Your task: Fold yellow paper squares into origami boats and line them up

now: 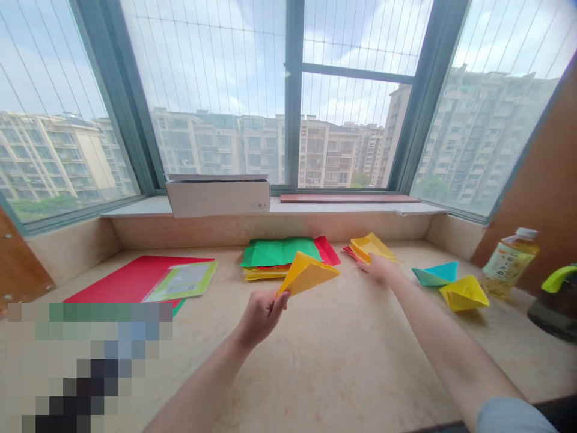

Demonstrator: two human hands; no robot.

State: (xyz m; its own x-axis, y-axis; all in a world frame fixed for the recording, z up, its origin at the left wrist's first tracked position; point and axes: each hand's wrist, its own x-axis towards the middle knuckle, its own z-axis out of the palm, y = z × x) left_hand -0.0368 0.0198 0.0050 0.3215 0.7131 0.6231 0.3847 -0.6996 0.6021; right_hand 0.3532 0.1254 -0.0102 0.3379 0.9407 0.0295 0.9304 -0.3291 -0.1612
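My left hand [262,313] is closed in a pinch on the corner of a folded yellow paper [307,272], held up above the marble sill [324,361]. Behind it lies a stack of coloured sheets [277,252] with green on top, yellow and red below. My right hand [380,269] reaches forward and rests on a small pile of folded yellow and red paper [369,245]; its fingers lie on the pile, and I cannot tell if they grip it. To the right sit a folded teal paper [436,274] and a folded yellow paper shape [464,293].
A red folder [130,278] with a light green sheet [183,281] lies at left. A white box [219,195] stands on the window ledge. A bottle of yellow liquid [509,261] and a dark object with a green handle [556,300] stand at far right.
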